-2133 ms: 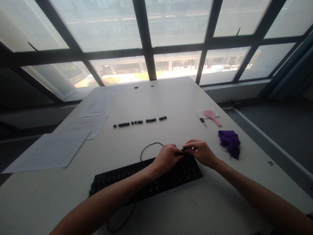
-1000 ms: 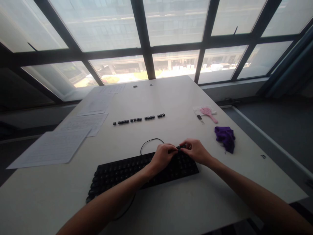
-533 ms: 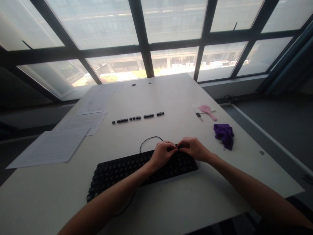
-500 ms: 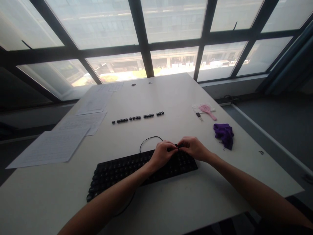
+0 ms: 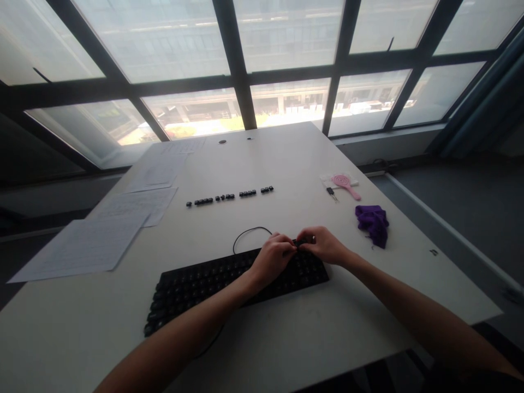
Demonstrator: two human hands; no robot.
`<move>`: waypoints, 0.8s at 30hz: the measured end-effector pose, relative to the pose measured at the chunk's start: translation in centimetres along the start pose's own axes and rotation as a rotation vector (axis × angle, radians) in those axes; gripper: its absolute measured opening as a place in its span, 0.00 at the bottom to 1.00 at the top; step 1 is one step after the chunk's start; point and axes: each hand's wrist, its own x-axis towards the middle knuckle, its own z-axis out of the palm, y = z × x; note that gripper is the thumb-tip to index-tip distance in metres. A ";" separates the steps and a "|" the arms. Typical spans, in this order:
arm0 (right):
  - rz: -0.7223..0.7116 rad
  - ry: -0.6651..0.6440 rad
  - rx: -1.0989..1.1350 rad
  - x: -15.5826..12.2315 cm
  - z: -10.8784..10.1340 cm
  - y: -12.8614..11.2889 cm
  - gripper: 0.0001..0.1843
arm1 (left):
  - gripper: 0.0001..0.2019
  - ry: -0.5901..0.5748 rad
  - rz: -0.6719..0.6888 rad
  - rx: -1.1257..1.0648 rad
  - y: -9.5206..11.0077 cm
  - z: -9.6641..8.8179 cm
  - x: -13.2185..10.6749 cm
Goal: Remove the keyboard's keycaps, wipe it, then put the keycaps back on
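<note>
A black keyboard (image 5: pixel 196 286) lies slantwise on the white table (image 5: pixel 286 338), its black cable (image 5: pixel 245 234) looping behind it. My left hand (image 5: pixel 272 259) and my right hand (image 5: pixel 323 245) meet over the keyboard's far right edge. Both have their fingers curled in a pinch around a small dark piece between them; I cannot make out what it is. A row of several loose black keycaps (image 5: pixel 229 196) lies farther back on the table.
Paper sheets (image 5: pixel 85 245) cover the table's left side. At the right lie a pink brush (image 5: pixel 344 183), a small dark tool (image 5: pixel 331 192) and a crumpled purple cloth (image 5: pixel 372 221). Large windows stand behind the table, with grey floor to the right.
Both hands stay pinched together at the keyboard's far right edge with only slight finger shifts. The camera has tilted a little, moving everything slightly up and left.
</note>
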 end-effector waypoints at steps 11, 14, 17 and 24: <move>-0.009 0.007 -0.048 0.2 0.1 0.2 0.07 | 0.09 0.004 0.038 0.028 -0.1 0.4 -0.3; -0.012 0.007 -0.050 0.2 0.0 0.1 0.07 | 0.09 -0.024 0.038 0.019 -0.1 0.3 -0.3; 0.003 0.010 -0.051 0.3 -0.1 0.0 0.08 | 0.09 -0.070 0.051 0.039 0.2 0.0 -0.4; 0.104 -0.015 0.014 1.5 -0.4 -0.4 0.07 | 0.04 -0.031 0.028 0.030 0.2 -0.1 -0.4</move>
